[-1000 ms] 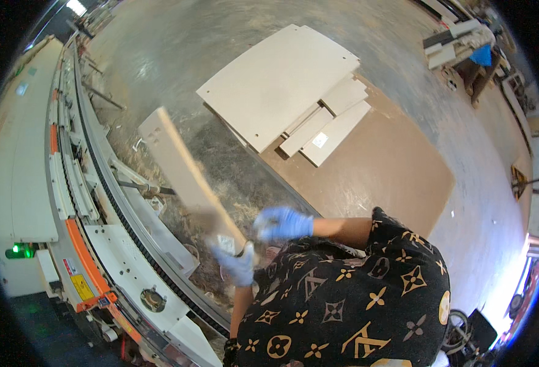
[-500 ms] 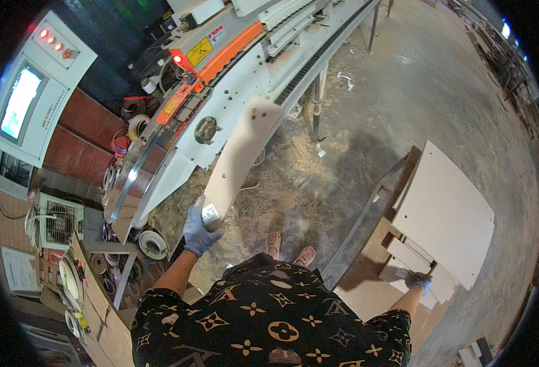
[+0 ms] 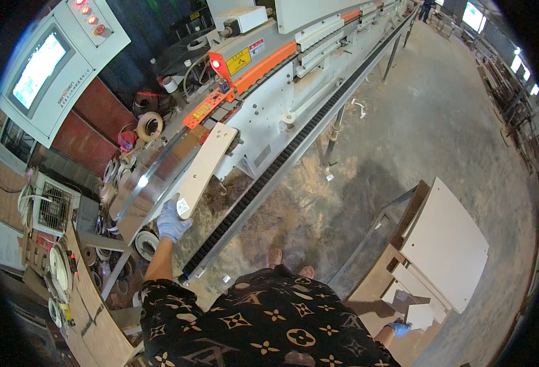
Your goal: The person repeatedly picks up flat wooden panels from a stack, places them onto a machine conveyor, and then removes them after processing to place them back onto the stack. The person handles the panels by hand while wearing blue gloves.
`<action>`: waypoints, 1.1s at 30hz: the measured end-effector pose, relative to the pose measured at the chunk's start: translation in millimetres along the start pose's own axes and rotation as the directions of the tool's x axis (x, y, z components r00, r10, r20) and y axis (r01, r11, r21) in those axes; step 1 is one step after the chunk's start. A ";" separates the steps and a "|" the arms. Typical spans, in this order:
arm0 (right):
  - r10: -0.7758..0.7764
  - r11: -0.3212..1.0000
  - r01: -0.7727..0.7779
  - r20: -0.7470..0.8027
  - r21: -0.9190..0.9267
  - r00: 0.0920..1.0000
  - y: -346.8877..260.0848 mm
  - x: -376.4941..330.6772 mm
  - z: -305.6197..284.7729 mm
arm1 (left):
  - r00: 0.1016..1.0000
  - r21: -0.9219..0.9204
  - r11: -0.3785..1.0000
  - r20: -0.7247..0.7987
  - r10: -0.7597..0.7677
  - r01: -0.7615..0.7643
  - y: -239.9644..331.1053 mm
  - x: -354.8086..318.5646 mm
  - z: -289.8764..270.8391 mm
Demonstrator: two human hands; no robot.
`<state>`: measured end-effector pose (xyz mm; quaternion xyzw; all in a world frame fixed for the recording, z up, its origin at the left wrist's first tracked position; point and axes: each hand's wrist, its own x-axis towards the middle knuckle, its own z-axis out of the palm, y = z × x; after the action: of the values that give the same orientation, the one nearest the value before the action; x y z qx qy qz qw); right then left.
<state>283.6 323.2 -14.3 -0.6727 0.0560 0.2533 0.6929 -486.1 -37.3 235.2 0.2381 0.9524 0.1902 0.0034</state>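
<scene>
My left hand (image 3: pixel 171 221), in a blue glove, grips the near end of a long pale wooden board (image 3: pixel 204 168). The board's far end rests on the infeed of a long edge-banding machine (image 3: pixel 281 92), beside its dark conveyor track (image 3: pixel 269 177). My right hand (image 3: pixel 399 328), also gloved in blue, hangs low at the right above small white panels (image 3: pixel 419 315) on a stack; whether it touches one is unclear.
A control panel with a lit screen (image 3: pixel 49 67) stands at the upper left. Rolls of edge tape (image 3: pixel 149 126) lie near the machine. A large white board (image 3: pixel 446 244) tops a stack at the right. Sawdust covers the concrete floor (image 3: pixel 416 122).
The board has swung down from upright in my left hand onto the machine's infeed. My right hand stays low by the stacked panels at the right.
</scene>
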 end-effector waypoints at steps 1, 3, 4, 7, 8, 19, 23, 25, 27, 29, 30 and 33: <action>-0.022 1.000 0.022 -0.030 -0.006 0.999 -4.9 -13.3 -0.7 | 0.999 0.041 0.999 -0.025 0.033 -0.032 -11.1 11.3 -1.7; -0.053 0.998 0.053 0.002 -0.020 0.999 -15.2 -38.6 1.7 | 0.993 0.077 0.993 -0.068 0.092 -0.086 -34.8 36.3 -6.0; -0.054 0.998 0.055 0.031 -0.015 0.998 -20.2 -50.6 5.6 | 0.983 0.111 0.983 -0.100 0.157 -0.146 -45.2 48.8 -5.7; -0.076 0.997 0.079 0.115 -0.019 0.990 -28.6 -91.9 18.0 | 0.985 0.025 0.989 -0.093 0.145 -0.143 -70.7 86.6 -2.0; -0.106 0.994 0.107 0.122 -0.010 0.987 -28.2 -108.8 23.0 | 0.972 0.256 0.948 -0.094 0.218 -0.188 -77.8 96.8 -1.6; 0.017 0.990 -0.111 0.707 0.087 0.707 8.9 -342.8 64.7 | 0.860 0.180 0.943 -0.484 -0.161 0.278 -102.1 139.2 20.2; 0.069 0.997 -0.075 0.860 -0.036 0.505 22.7 -402.9 66.2 | 0.866 0.108 0.952 -0.454 -0.210 0.288 -98.9 147.6 20.1; 0.101 0.994 -0.085 0.893 -0.071 0.439 26.8 -424.2 66.8 | 0.869 0.131 0.946 -0.447 -0.212 0.297 -93.4 154.0 20.8; 0.103 0.993 -0.097 0.913 -0.069 0.395 29.5 -442.3 68.0 | 0.884 0.095 0.949 -0.401 -0.240 0.301 -83.0 166.4 24.5; 0.138 0.990 -0.080 0.919 -0.117 0.369 28.3 -456.9 68.1 | 0.900 0.053 0.958 -0.363 -0.244 0.281 -69.6 185.6 30.1; 0.137 0.990 -0.088 0.926 -0.114 0.351 28.0 -464.3 67.3 | 0.917 0.157 0.942 -0.322 -0.234 0.296 -61.4 199.1 34.5; 0.141 0.989 -0.079 0.941 -0.123 0.308 27.5 -486.4 64.1 | 0.888 0.109 0.949 -0.397 -0.229 0.294 -31.5 237.5 58.7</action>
<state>-166.0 249.9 170.1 -0.4104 -0.3207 0.6465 0.5575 -705.2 66.3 189.3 0.0652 0.9708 0.1502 -0.1752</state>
